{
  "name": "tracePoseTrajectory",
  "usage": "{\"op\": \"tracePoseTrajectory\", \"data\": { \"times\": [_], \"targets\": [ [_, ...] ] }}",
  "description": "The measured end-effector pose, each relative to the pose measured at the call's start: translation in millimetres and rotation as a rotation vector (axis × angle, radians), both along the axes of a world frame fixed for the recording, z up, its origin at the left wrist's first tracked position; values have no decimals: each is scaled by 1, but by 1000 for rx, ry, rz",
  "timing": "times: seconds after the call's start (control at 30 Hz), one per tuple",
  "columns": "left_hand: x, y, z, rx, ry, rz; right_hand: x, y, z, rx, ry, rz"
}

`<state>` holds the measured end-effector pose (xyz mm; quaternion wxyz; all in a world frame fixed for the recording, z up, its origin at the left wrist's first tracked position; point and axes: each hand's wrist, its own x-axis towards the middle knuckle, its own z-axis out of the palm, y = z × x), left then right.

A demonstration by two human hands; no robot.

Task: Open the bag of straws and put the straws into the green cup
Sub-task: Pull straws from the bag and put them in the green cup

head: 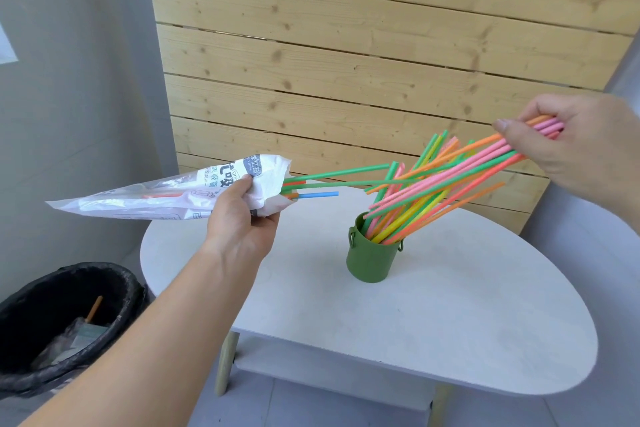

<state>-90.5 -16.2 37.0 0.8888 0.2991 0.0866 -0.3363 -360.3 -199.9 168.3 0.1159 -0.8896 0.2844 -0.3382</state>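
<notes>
My left hand point(242, 218) grips the white plastic straw bag point(166, 194) near its open mouth and holds it level above the table's left side. A few straws point(318, 195), green, blue and orange, stick out of the mouth toward the right. My right hand point(568, 146) is closed on the upper ends of a bundle of pink, orange and green straws point(450, 173). The bundle slants down to the left, its lower ends over the green cup point(372, 260). The cup stands on the white table point(450, 322) and holds several coloured straws leaning right.
A black bin point(65, 322) lined with a bag stands on the floor at the lower left, with scraps inside. A wooden slat wall point(346, 62) rises behind the table. A lower shelf shows under the tabletop.
</notes>
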Motion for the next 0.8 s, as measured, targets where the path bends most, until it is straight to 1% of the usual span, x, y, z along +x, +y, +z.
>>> {"op": "tracePoseTrajectory", "data": {
  "times": [0.13,0.23,0.47,0.63,0.8],
  "targets": [
    [-1,0,-1,-8,-6,-8,-4,-6,-9,-39,49,38],
    [-2,0,-1,-14,-6,-2,-9,-11,-12,-69,34,62],
    [-1,-2,-2,-18,-7,-8,-23,-34,-13,-14,37,78],
    [0,-3,-3,-15,-5,0,-33,-55,-16,-41,21,48],
    [0,-4,-6,-11,-11,-5,-19,-40,-14,-13,36,76]
  ]
}}
